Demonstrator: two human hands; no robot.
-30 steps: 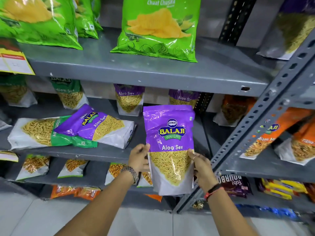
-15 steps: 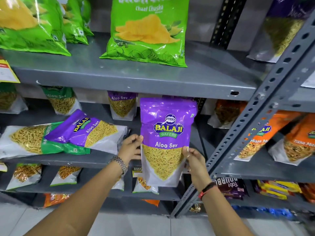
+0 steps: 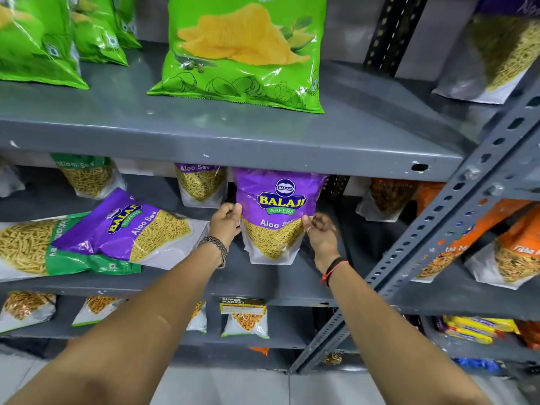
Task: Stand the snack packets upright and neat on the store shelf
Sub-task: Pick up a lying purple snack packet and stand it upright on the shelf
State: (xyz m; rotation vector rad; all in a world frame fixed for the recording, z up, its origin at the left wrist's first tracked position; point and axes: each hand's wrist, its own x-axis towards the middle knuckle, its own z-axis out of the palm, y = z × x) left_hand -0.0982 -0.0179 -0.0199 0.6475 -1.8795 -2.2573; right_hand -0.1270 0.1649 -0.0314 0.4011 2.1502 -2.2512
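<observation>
A purple Balaji Aloo Sev packet (image 3: 276, 211) stands upright on the middle grey shelf (image 3: 277, 283), its top tucked under the shelf above. My left hand (image 3: 225, 222) grips its left edge and my right hand (image 3: 320, 233) grips its right edge. To the left, a second purple Aloo Sev packet (image 3: 133, 226) lies flat, resting on a green Ratlami Sev packet (image 3: 38, 247) that also lies flat. Another Aloo Sev packet (image 3: 201, 182) and a green packet (image 3: 87, 176) stand upright at the back.
The upper shelf (image 3: 233, 141) carries green chip bags (image 3: 245, 51). A slotted grey upright (image 3: 455, 211) runs diagonally at the right, with orange packets (image 3: 473, 232) beyond it. Small packets (image 3: 245, 318) stand on the shelf below.
Both hands have carried the purple packet up and back from the shelf front onto the middle shelf, where it now stands under the upper shelf. The view has tilted closer.
</observation>
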